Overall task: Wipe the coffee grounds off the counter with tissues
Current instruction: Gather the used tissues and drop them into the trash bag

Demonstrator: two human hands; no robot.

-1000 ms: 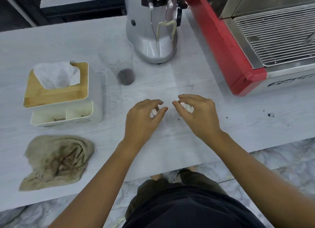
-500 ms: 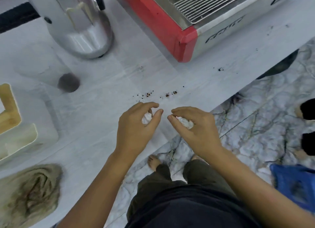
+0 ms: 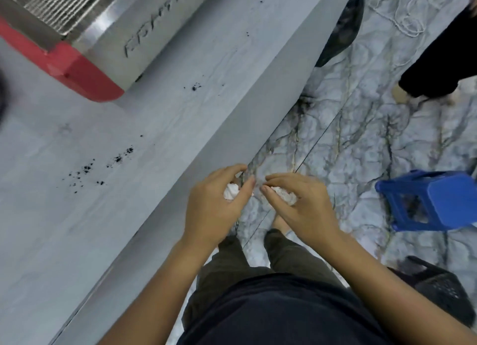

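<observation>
View from above, looking down at a person's 2 bare hands held close together just past the edge of a pale grey counter (image 3: 77, 241), over a marbled floor (image 3: 361, 143). The left hand (image 3: 216, 205) has its fingers curled round a crumpled white tissue wad (image 3: 231, 191). The right hand (image 3: 299, 205) likewise grasps a second white tissue wad (image 3: 284, 193), w/ thumb and forefinger tips nearly meeting the left hand's.

On the counter, to the left of the hands & apart from them, dark coffee grounds (image 3: 103, 164) lie scattered in small clusters; more specks (image 3: 195, 87) sit further back, near the espresso machine (image 3: 90, 34). That machine is steel w/ a red corner and a ribbed drip grate; raised lettering on its front panel is blurred & tilted, so it can't be read.

On the floor at right: a blue plastic stool (image 3: 433, 200), a dark mesh basket (image 3: 444, 293) nearer the bottom, and at top right part of another person's dark trouser leg (image 3: 444, 58). The wearer's olive trousers and dark shirt fill the bottom centre.
</observation>
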